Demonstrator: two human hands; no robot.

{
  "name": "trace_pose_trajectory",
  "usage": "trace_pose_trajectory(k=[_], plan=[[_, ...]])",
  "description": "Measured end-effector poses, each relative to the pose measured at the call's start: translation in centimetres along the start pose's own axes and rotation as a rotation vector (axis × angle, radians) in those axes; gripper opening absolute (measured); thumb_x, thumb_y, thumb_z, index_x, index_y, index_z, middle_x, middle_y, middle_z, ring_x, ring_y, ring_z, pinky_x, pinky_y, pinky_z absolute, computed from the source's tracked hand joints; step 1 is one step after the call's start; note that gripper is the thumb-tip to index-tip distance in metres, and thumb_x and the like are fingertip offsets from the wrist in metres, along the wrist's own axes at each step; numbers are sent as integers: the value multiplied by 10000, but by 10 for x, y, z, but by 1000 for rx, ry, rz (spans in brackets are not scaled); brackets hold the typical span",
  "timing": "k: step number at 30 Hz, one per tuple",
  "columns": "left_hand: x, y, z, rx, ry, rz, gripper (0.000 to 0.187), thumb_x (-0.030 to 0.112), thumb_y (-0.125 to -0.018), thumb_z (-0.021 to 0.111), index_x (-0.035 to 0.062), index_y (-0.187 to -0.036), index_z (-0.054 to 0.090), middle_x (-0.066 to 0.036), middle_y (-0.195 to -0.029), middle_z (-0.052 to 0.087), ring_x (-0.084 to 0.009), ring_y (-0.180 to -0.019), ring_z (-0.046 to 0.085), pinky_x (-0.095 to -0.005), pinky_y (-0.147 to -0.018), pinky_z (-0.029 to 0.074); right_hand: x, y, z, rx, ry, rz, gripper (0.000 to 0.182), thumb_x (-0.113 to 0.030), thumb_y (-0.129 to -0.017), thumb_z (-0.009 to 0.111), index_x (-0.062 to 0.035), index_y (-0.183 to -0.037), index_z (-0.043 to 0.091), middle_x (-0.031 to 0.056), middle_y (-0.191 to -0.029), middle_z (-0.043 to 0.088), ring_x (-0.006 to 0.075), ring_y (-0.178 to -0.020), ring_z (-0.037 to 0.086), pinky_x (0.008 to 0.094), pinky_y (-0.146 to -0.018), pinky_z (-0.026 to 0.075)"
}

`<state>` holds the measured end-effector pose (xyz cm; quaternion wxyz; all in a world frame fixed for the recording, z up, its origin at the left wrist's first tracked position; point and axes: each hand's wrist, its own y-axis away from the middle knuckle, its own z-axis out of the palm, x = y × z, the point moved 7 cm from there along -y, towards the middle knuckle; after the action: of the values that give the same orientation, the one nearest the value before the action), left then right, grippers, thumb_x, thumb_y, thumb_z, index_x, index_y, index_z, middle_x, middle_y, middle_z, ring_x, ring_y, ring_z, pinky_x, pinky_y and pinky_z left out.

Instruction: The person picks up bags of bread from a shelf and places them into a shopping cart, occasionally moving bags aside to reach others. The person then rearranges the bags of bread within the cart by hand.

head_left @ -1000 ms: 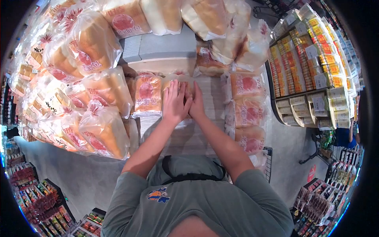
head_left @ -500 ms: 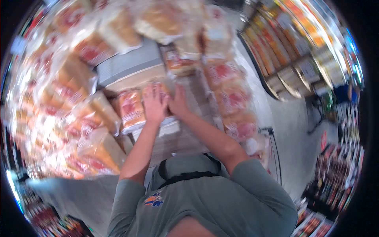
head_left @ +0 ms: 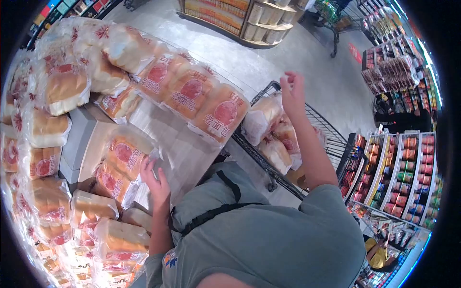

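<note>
Bagged bread loaves with red round labels cover a display table [head_left: 180, 144]. My left hand [head_left: 154, 181] rests with spread fingers at the edge of one bagged loaf [head_left: 126, 154] on the table. My right hand [head_left: 293, 91] is raised over a black wire shopping cart [head_left: 322, 129] that holds several bagged loaves [head_left: 273, 134]. Its fingers are loosely apart and nothing is in it. A row of three bagged loaves [head_left: 192, 91] lies along the table's far edge between the two hands.
Stacks of bagged bread [head_left: 53, 86] crowd the left and lower left of the table. Store shelves with packaged goods [head_left: 408, 168] stand at the right, and a round shelf unit [head_left: 249, 19] at the top. Grey floor [head_left: 331, 81] lies beyond the cart.
The view has swung right. Both hands were together on a loaf on the table; now my right hand is lifted over the cart and my left hand stays at the table.
</note>
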<state>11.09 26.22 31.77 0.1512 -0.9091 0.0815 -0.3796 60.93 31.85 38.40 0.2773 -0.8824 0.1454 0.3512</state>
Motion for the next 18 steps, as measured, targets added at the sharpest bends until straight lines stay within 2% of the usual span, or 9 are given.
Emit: trace_pose_trajectory(k=[1,3,5,9,11,15,17,18], plan=[[3,1,3,-7,-9,2,295,130,-901,558,-7,-1162,570,-185,-1268,495,-345,-1232,432,-433,-1076,280,15,9,6,-105,160,3,321,-227,-874,647,-32,-1116,567,169,-1040,545,326,-1004,530,422,-911,422],[5,1,6,-34,11,-1,286,130,-901,559,-7,-1152,573,-182,-1244,505,-343,-1213,444,-430,-1064,294,31,55,33,-294,345,-160,355,-290,-848,677,-48,-1092,589,186,-1029,550,336,-961,549,454,-870,433],[7,0,5,-53,28,-4,278,130,-901,560,-7,-1142,576,-180,-1221,514,-342,-1194,457,-427,-1051,307,38,100,53,-495,449,-40,351,-305,-806,703,-76,-1057,615,167,-990,555,335,-935,558,477,-833,440],[8,-2,7,-90,62,22,261,127,-890,573,4,-1120,580,-172,-1174,530,-338,-1145,482,-427,-1015,341,49,128,59,-440,413,-14,245,-238,-793,696,-82,-974,645,152,-955,584,343,-949,570,466,-817,457],[8,0,5,-79,41,25,248,115,-883,580,12,-1108,584,-169,-1160,534,-338,-1130,490,-427,-1003,353,60,127,52,-404,362,5,184,-156,-794,674,-55,-944,640,153,-914,582,363,-917,566,463,-810,446],[16,-5,8,-134,136,42,216,41,-865,576,29,-1080,589,-163,-1112,551,-326,-1068,528,-394,-939,408,65,112,24,-233,133,37,91,-61,-834,614,-15,-912,608,157,-891,577,309,-874,577,363,-773,474],[20,-4,11,-149,195,25,212,17,-862,571,34,-1073,590,-161,-1095,556,-316,-1044,544,-377,-913,429,45,99,-6,-117,73,45,73,-72,-853,591,-19,-895,618,141,-874,588,288,-872,587,380,-776,474],[19,-1,19,-220,314,-47,199,18,-877,557,33,-1073,593,-155,-1108,562,-299,-1049,551,-358,-903,440,22,92,-19,-103,56,52,73,-62,-853,593,-18,-905,618,133,-882,574,273,-857,576,367,-779,473]])
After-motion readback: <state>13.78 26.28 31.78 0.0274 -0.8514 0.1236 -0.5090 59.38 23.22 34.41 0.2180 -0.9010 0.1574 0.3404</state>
